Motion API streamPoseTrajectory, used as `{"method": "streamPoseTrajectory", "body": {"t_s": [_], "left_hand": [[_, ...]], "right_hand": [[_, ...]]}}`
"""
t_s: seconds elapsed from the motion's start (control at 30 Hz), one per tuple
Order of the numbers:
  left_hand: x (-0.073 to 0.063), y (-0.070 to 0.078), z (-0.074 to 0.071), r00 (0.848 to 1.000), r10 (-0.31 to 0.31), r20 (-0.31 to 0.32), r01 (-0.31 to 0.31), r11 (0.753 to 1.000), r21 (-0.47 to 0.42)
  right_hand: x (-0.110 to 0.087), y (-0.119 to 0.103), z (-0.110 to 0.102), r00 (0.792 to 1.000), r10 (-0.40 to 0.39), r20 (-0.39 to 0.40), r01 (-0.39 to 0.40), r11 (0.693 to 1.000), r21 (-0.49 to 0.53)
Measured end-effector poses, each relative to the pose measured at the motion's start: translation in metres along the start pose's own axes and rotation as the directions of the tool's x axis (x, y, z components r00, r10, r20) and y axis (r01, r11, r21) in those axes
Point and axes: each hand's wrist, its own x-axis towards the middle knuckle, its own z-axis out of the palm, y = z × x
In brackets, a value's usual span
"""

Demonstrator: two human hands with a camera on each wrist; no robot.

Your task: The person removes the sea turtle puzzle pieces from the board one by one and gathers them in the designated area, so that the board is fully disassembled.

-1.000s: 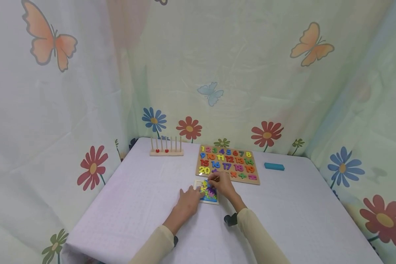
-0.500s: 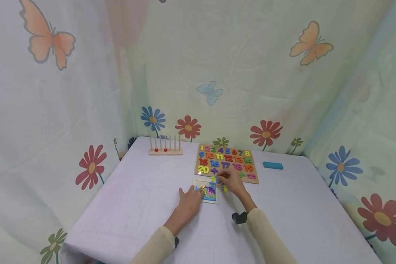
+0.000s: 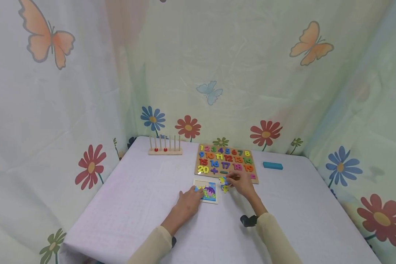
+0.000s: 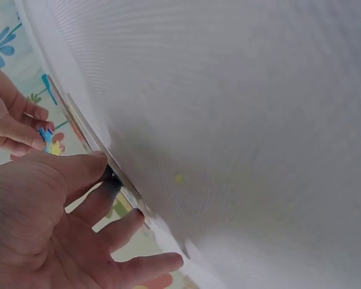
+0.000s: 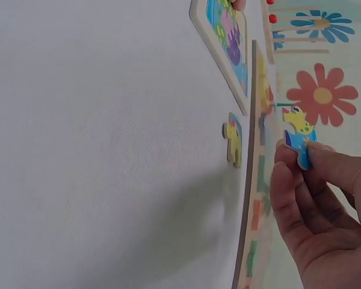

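A small jigsaw tray (image 3: 207,191) (image 5: 224,42) with a blue and purple picture lies on the white table. My left hand (image 3: 189,201) (image 4: 60,235) rests on its left edge with straight fingers, pressing it down. My right hand (image 3: 241,184) (image 5: 325,211) is just right of the tray and pinches a blue and yellow puzzle piece (image 3: 222,180) (image 5: 298,137) between thumb and fingers, lifted off the table. Another loose yellow piece (image 3: 225,189) (image 5: 233,139) lies on the cloth below it.
A wooden number board (image 3: 227,163) with coloured numerals lies behind the tray. A wooden peg rack (image 3: 165,147) with two red beads stands at the back left. A teal block (image 3: 272,165) is at the back right. Flowered curtains surround the table (image 3: 135,205).
My right hand has lifted a piece out of the tray and carried it to the right. A yellow piece now lies beside the tray. The left hand has stayed put.
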Motion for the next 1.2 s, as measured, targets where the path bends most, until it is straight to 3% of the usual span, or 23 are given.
{"method": "streamPoseTrajectory", "body": {"t_s": [0.43, 0.83, 1.2], "left_hand": [[-0.001, -0.009, -0.005, 0.998, 0.031, 0.048, -0.028, 0.997, -0.068], [-0.002, -0.012, -0.003, 0.998, 0.019, 0.065, -0.011, 0.993, -0.120], [-0.001, -0.011, -0.003, 0.997, 0.016, 0.075, -0.004, 0.988, -0.155]], "right_hand": [[-0.006, 0.020, -0.025, 0.996, 0.094, 0.009, -0.093, 0.994, -0.059], [0.004, 0.031, -0.022, 0.990, 0.142, 0.005, -0.141, 0.983, -0.116], [0.005, 0.035, -0.022, 0.994, 0.109, 0.020, -0.100, 0.962, -0.256]]}}
